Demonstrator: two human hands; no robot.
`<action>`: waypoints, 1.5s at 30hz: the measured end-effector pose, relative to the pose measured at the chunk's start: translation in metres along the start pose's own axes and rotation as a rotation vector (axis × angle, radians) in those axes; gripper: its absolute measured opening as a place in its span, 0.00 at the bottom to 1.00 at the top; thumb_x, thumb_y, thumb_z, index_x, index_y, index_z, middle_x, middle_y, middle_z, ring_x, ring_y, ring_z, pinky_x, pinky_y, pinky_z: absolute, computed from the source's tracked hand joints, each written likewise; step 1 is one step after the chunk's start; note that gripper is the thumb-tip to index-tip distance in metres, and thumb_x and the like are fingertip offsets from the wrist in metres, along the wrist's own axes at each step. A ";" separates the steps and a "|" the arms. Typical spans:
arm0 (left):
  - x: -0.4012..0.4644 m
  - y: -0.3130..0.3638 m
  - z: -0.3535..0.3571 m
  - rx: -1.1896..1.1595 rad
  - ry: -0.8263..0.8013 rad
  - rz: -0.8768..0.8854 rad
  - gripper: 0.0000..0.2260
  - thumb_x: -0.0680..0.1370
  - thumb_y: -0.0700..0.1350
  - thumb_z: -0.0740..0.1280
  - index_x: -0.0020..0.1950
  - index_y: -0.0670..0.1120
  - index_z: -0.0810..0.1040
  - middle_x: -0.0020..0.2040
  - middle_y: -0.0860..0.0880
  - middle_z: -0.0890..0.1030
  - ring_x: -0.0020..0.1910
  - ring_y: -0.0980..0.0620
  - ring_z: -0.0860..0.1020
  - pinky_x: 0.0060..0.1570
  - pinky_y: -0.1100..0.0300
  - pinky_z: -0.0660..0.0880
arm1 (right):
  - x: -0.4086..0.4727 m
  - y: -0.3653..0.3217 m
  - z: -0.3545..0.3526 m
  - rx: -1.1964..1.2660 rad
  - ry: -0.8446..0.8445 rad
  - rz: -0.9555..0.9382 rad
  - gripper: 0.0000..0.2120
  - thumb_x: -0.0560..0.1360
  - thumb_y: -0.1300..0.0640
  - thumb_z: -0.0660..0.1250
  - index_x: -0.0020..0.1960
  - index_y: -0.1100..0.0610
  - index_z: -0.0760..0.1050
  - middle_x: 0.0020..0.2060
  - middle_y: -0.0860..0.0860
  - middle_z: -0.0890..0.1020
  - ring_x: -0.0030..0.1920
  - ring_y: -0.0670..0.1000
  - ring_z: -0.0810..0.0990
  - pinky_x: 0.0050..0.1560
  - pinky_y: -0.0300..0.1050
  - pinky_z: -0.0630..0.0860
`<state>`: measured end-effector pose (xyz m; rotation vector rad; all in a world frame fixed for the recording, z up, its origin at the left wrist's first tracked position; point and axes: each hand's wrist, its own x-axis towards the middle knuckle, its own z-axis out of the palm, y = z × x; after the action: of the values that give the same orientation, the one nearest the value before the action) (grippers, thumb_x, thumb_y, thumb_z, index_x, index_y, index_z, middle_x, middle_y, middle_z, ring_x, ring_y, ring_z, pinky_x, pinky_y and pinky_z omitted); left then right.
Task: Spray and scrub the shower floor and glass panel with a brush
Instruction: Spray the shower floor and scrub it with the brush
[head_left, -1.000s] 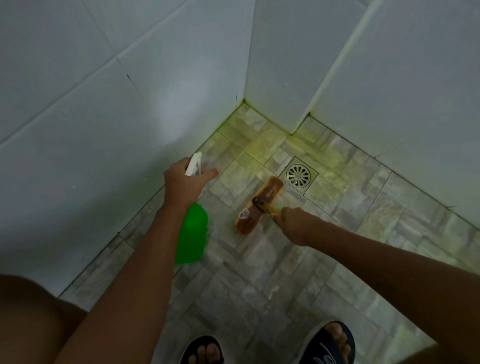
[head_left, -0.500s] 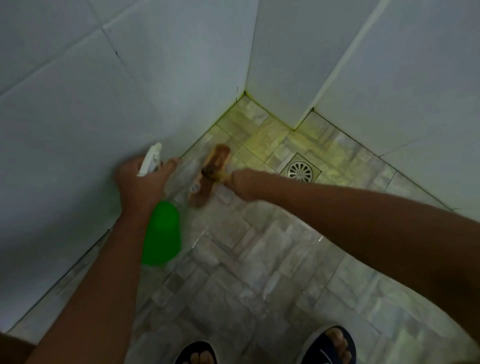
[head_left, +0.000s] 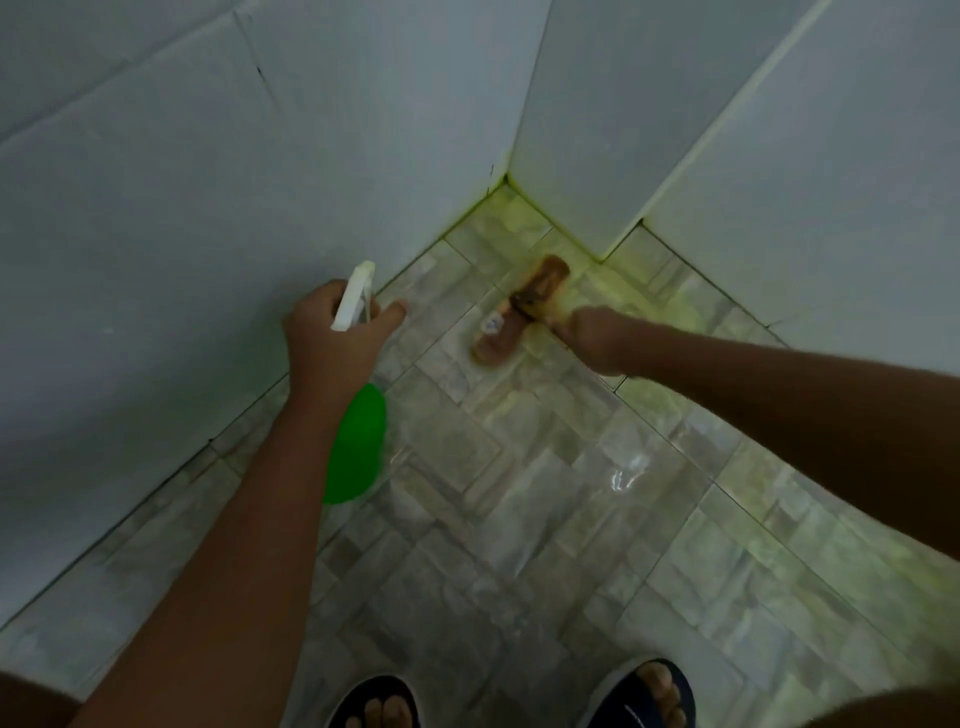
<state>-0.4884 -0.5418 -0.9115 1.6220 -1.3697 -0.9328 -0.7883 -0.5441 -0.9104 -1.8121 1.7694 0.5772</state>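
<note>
My left hand (head_left: 332, 338) grips the white trigger head of a green spray bottle (head_left: 356, 447), held above the floor close to the left wall. My right hand (head_left: 592, 338) grips the yellow handle of a brown wooden scrub brush (head_left: 522, 312). The brush head lies on the wet stone-pattern shower floor (head_left: 519, 493) near the far corner. The tiles around the brush and along the right wall's foot are tinted yellow-green. The drain is hidden behind my right hand and arm. No glass panel is in view.
White tiled walls (head_left: 156, 234) meet in a corner (head_left: 506, 176) right behind the brush, with a jutting wall edge (head_left: 602, 257) to its right. My two feet in dark sandals (head_left: 644, 696) stand at the bottom edge.
The brush and my right hand have moved from beside the left wall to the right, toward the far corner, covering the drain. The bottle stays in my left hand near the wall.
</note>
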 end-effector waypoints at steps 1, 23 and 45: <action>-0.001 0.002 0.001 -0.002 -0.005 -0.010 0.20 0.70 0.55 0.79 0.38 0.39 0.78 0.30 0.50 0.73 0.30 0.53 0.70 0.33 0.57 0.69 | -0.012 0.012 0.007 -0.025 -0.018 0.010 0.19 0.85 0.52 0.47 0.69 0.60 0.68 0.45 0.58 0.73 0.47 0.57 0.77 0.44 0.47 0.71; -0.009 0.007 0.017 0.100 -0.109 0.066 0.13 0.73 0.49 0.80 0.43 0.40 0.82 0.36 0.42 0.82 0.33 0.54 0.75 0.31 0.64 0.70 | -0.006 0.003 -0.023 0.039 -0.117 0.055 0.26 0.83 0.42 0.46 0.44 0.58 0.72 0.38 0.58 0.76 0.33 0.53 0.76 0.33 0.42 0.70; 0.052 0.014 0.061 0.251 -0.296 0.067 0.24 0.68 0.55 0.81 0.32 0.46 0.68 0.31 0.49 0.68 0.31 0.53 0.66 0.29 0.59 0.61 | 0.006 0.002 0.020 0.160 0.014 0.041 0.26 0.83 0.42 0.46 0.37 0.60 0.65 0.35 0.55 0.70 0.37 0.55 0.74 0.41 0.45 0.68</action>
<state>-0.5419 -0.6016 -0.9254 1.6557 -1.7941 -1.0243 -0.7883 -0.5356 -0.9299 -1.6785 1.8113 0.4261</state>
